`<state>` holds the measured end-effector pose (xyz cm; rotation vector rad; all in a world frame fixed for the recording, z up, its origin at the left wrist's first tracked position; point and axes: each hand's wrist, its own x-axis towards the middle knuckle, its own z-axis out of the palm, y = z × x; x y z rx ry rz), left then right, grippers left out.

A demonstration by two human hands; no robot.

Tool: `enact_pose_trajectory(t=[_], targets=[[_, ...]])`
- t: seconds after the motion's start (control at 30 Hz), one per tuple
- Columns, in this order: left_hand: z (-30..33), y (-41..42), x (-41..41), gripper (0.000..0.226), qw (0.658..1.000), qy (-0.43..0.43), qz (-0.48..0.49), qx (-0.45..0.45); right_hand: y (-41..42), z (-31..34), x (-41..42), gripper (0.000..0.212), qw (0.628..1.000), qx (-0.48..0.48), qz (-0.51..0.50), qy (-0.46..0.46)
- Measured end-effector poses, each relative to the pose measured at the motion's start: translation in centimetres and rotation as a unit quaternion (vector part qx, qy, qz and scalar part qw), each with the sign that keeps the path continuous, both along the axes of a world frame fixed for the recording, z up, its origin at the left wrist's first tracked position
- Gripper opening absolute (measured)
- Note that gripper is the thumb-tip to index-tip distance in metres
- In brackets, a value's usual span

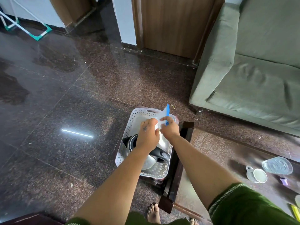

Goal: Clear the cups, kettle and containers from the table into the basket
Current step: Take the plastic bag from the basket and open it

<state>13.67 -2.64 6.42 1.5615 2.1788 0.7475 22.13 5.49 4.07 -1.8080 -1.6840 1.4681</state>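
At the far left a white-and-teal metal rack (pixel 24 25) is cut off by the frame edge, standing on the dark polished speckled stone floor (pixel 65 95). Right of centre a white perforated plastic basket (pixel 138 116) sits on that floor, just beside the dark wooden low table (pixel 219 148). In its near half lies a steel electric kettle with a black handle (pixel 155 157), partly hidden under the left forearm. Above the basket's far half the left hand (pixel 148 132) and the right hand (pixel 169 129) both have curled fingers gripping a clear plastic container with a blue clip lid (pixel 164 116); the hands cover its lower part, so its shape is hard to make out. On the table to the right stand a white cup on a saucer (pixel 259 175) and a clear glass dish (pixel 277 165), blurred. A small purple object (pixel 283 181) nearby cannot be identified. A grey-green sofa (pixel 251 70) fills the upper right.
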Motion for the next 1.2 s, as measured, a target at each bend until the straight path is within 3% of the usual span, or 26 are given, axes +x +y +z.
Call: enact_pose_trajectory(t=[0.13,0.27,0.4,0.47,0.57,0.7,1.03,1.13,1.2], targets=[[2.8,0.6,1.7,0.036,0.997,-0.057,-0.042,-0.011,0.3,6.5,1.1,0.024,0.998,0.013,-0.039,0.037],[6.8,1.4,3.8,0.019,0.992,-0.117,-0.005,0.048,0.3,11.3,3.4,0.007,0.989,-0.002,-0.074,0.126],[10.2,2.2,4.7,0.021,0.986,-0.143,0.019,0.079,-0.2,14.8,7.1,0.014,0.98,0.01,-0.034,0.196],[11.2,2.4,5.2,0.024,0.986,-0.153,0.015,0.068,-0.5,15.7,8.6,0.018,0.988,0.062,0.006,0.143],[12.1,2.4,6.7,0.025,0.99,-0.14,-0.001,0.032,-1.2,16.0,10.6,0.014,0.965,0.245,0.07,-0.062],[12.7,1.3,9.0,0.026,0.988,-0.151,-0.006,0.034,-2.3,15.8,12.5,0.023,0.93,0.324,0.118,-0.129],[13.8,1.3,9.4,0.03,0.981,-0.169,0.012,0.095,-3.7,17.4,15.0,0.016,0.949,0.287,0.094,-0.092],[14.0,1.2,9.3,0.028,0.988,-0.129,0.015,0.087,-3.8,17.9,15.1,0.016,0.95,0.294,0.078,-0.063],[14.2,1.1,9.5,0.019,0.994,-0.046,0.038,0.09,-3.9,18.1,15.0,0.014,0.95,0.303,0.054,-0.051]])
